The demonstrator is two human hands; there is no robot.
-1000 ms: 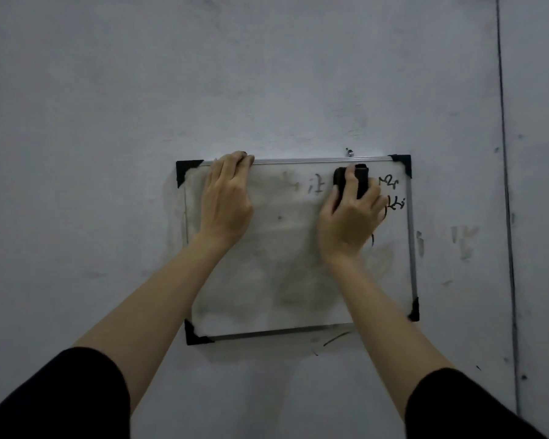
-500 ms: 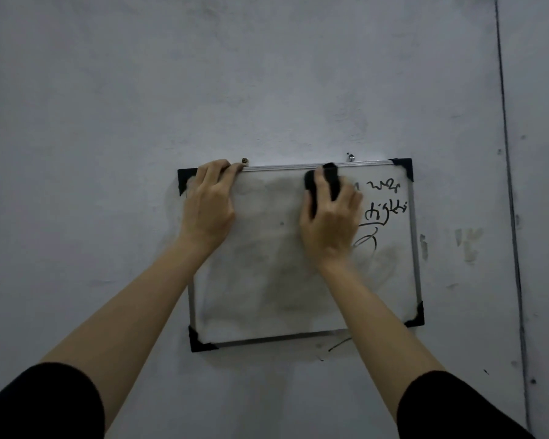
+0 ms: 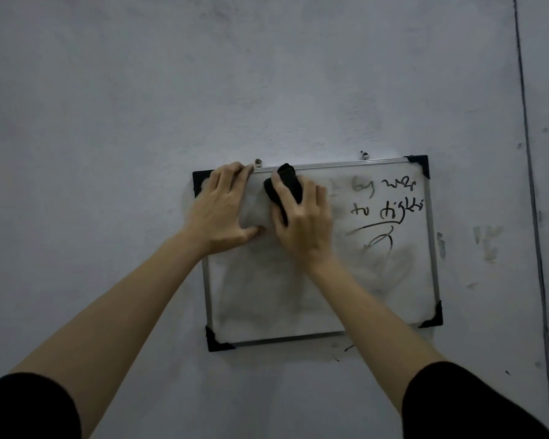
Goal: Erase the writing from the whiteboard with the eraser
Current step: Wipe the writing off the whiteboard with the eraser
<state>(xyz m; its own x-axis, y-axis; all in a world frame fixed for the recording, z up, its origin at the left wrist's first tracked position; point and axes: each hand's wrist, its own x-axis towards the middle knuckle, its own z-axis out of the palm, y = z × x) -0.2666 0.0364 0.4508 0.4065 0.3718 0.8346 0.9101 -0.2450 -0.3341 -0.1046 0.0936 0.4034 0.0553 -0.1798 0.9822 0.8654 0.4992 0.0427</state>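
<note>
- The whiteboard (image 3: 314, 299) is a flat rectangle with a thin metal frame and black plastic corner caps. It hangs on a rough, mottled grey wall (image 3: 267, 74) from two small metal fasteners (image 3: 365, 155) at its top rail, with its long axis running left to right and tilted slightly, the right end higher.
- The board's surface is smooth and glossy but clouded with grey smears below and to the right of the right hand.
- The right hand (image 3: 301, 223) is curled closed around the eraser (image 3: 284, 186), fingers draped over its top and thumb on its left side, pressing it to the board.
- The eraser is a black, soft-looking, rounded block. Its long axis runs roughly up the board, leaning a little left, and its upper end pokes past the fingertips to just under the top rail.
- The left hand (image 3: 222, 210) lies just left of the right hand, open and flat against the board. Its fingertips reach over the top rail near the upper left corner cap, and it grips nothing else.
- The writing (image 3: 387, 201), in black loopy marker strokes with an underline and a scribble beneath, sits to the right of the right hand, apart from the eraser.
- Both forearms are bare, ending in black sleeves (image 3: 29, 407).
</note>
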